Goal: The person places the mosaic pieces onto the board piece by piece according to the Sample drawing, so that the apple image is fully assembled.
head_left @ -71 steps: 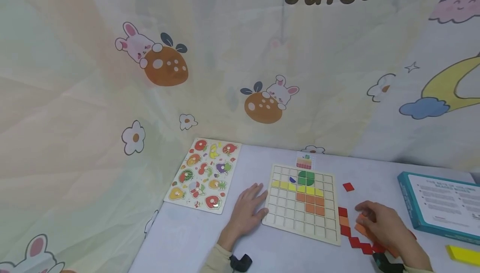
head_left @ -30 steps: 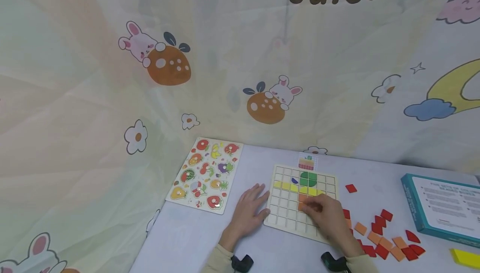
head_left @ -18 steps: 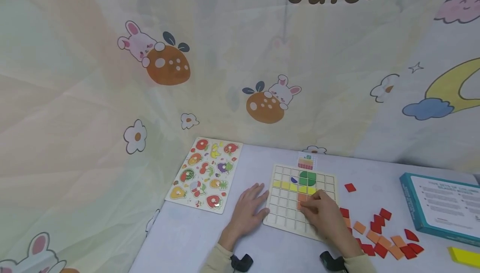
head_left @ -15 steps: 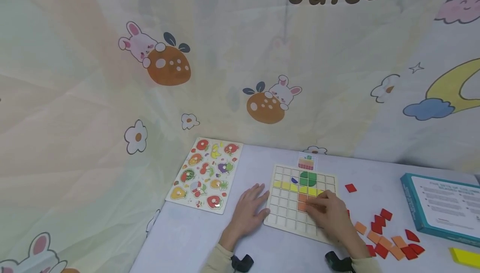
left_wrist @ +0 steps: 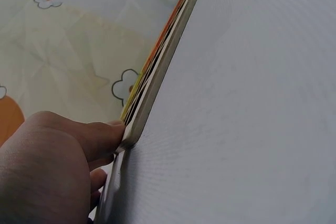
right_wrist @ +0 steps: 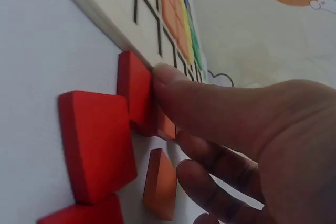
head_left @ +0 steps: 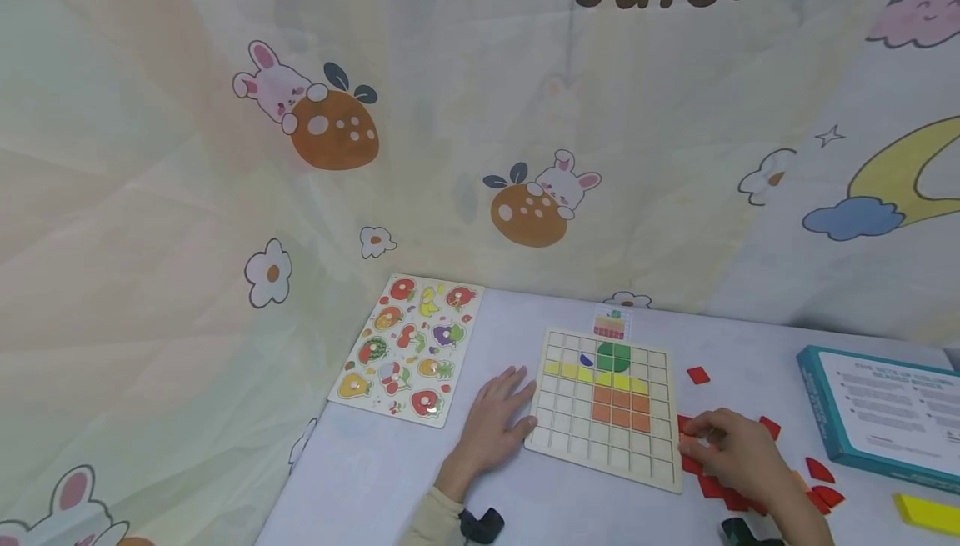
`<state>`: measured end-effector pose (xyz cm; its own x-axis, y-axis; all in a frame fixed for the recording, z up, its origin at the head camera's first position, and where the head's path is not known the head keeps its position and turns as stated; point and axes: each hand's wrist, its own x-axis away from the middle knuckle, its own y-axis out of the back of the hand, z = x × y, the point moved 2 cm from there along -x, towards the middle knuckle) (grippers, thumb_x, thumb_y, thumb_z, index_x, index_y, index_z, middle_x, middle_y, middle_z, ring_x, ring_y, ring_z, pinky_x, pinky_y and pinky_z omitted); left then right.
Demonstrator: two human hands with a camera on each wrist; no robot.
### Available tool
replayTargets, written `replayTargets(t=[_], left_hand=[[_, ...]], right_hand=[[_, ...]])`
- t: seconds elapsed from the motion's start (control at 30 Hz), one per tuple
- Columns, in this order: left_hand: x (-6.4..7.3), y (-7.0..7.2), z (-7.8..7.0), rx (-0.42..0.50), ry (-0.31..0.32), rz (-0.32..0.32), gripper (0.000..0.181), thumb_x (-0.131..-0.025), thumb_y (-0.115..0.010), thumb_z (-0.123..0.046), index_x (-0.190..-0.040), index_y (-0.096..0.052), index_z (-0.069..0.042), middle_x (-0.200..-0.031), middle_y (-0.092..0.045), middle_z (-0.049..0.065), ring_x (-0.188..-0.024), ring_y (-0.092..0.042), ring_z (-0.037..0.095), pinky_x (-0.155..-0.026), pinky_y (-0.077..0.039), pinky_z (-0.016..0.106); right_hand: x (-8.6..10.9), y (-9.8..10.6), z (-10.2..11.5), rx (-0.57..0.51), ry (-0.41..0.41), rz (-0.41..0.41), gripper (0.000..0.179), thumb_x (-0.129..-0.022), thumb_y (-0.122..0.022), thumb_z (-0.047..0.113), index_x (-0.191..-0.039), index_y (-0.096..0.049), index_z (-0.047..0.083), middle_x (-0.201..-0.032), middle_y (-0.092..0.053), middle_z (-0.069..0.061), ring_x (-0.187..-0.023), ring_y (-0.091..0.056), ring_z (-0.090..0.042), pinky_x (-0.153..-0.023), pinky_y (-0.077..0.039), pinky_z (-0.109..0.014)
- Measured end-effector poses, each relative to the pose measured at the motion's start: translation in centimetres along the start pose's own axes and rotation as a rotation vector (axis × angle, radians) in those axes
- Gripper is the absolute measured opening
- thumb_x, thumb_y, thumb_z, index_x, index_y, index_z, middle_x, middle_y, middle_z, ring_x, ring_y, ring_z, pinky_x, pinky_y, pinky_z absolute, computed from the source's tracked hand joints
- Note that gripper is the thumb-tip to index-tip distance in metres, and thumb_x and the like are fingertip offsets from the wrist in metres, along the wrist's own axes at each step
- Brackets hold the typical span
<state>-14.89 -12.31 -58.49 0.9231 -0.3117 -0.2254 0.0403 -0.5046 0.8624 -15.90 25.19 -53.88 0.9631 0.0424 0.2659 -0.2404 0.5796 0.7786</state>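
Note:
A wooden grid board (head_left: 570, 438) lies on the table, holding green quarter-round tiles (head_left: 613, 357), a blue tile (head_left: 587, 359), a yellow row (head_left: 585, 374) and two rows of orange square tiles (head_left: 621, 408). My left hand (head_left: 495, 417) rests spread at the board's left side; in the left wrist view its thumb (left_wrist: 107, 135) touches the board's edge. Beside the board's right edge, my right hand (head_left: 735, 450) has thumb and forefinger around an orange square tile (right_wrist: 167, 124), which they seem to pinch. The thumb partly hides it. Red tiles (right_wrist: 97, 142) and another orange tile (right_wrist: 161, 184) lie close by.
Several red and orange tiles lie right of the board, including a lone red tile (head_left: 698, 375) and red quarter-round tiles (head_left: 820, 470). A teal box (head_left: 885, 413), a yellow block (head_left: 930, 514), a fruit puzzle board (head_left: 405, 350) and a small picture card (head_left: 612, 323) surround the area.
My right hand leaves the board for the tiles at its right edge. The lower orange row, which showed two tiles at first, now has three. My left hand stays in place.

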Motion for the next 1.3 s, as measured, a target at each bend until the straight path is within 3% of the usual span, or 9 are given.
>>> replayTargets(t=[0.27,0.57,0.8,0.93,1.1,1.3], left_hand=[[0.0,0.0,0.1,0.022,0.006,0.008,0.054,-0.102,-0.065,-0.034,-0.152,-0.059,-0.014,-0.168,-0.045,0.006,-0.159,-0.036,0.028,-0.129,-0.034,0.053],[-0.1,0.1,-0.1,0.008,0.009,0.012,0.054,-0.102,-0.065,-0.033,-0.152,-0.059,-0.014,-0.168,-0.045,0.006,-0.159,-0.036,0.028,-0.129,-0.034,0.052],[-0.1,0.3,-0.3,0.031,0.023,0.016,0.053,-0.102,-0.066,-0.031,-0.151,-0.06,-0.013,-0.168,-0.046,0.006,-0.159,-0.036,0.028,-0.13,-0.033,0.052],[0.0,0.3,-0.3,0.029,0.022,0.01,0.053,-0.101,-0.066,-0.031,-0.151,-0.06,-0.013,-0.167,-0.046,0.006,-0.159,-0.036,0.028,-0.129,-0.034,0.052],[0.0,0.3,-0.2,0.024,0.019,0.007,0.053,-0.101,-0.066,-0.031,-0.151,-0.061,-0.013,-0.167,-0.047,0.006,-0.159,-0.037,0.028,-0.129,-0.034,0.053],[0.0,0.5,-0.3,0.026,0.021,0.014,0.053,-0.102,-0.065,-0.032,-0.151,-0.06,-0.013,-0.167,-0.046,0.006,-0.159,-0.036,0.028,-0.129,-0.034,0.053]], right_hand=[[0.3,-0.4,-0.1,0.041,-0.028,0.0,0.05,-0.081,-0.092,0.041,-0.112,-0.079,0.004,-0.098,-0.074,-0.007,-0.082,-0.061,-0.018,-0.069,-0.066,-0.036],[0.5,-0.7,-0.4,0.009,-0.039,-0.011,0.044,-0.085,-0.09,0.039,-0.105,-0.071,0.005,-0.078,-0.06,-0.003,-0.072,-0.055,-0.018,-0.057,-0.056,-0.028],[0.6,-0.5,-0.5,-0.134,0.004,-0.092,0.048,-0.097,-0.078,0.04,-0.127,-0.061,0.006,-0.086,-0.065,-0.006,-0.071,-0.058,-0.019,-0.054,-0.057,-0.027],[0.4,-0.5,0.4,-0.182,0.037,-0.193,0.052,-0.101,-0.071,0.046,-0.135,-0.06,0.009,-0.093,-0.071,-0.009,-0.073,-0.06,-0.019,-0.053,-0.057,-0.026],[-0.2,-1.2,2.4,-0.215,0.069,-0.305,0.05,-0.095,-0.08,0.043,-0.129,-0.07,0.008,-0.095,-0.078,-0.011,-0.08,-0.065,-0.018,-0.059,-0.056,-0.017],[-1.1,-2.3,5.0,-0.222,0.143,-0.249,0.047,-0.094,-0.083,0.032,-0.133,-0.071,0.01,-0.1,-0.081,-0.011,-0.087,-0.071,-0.02,-0.07,-0.053,-0.011]])
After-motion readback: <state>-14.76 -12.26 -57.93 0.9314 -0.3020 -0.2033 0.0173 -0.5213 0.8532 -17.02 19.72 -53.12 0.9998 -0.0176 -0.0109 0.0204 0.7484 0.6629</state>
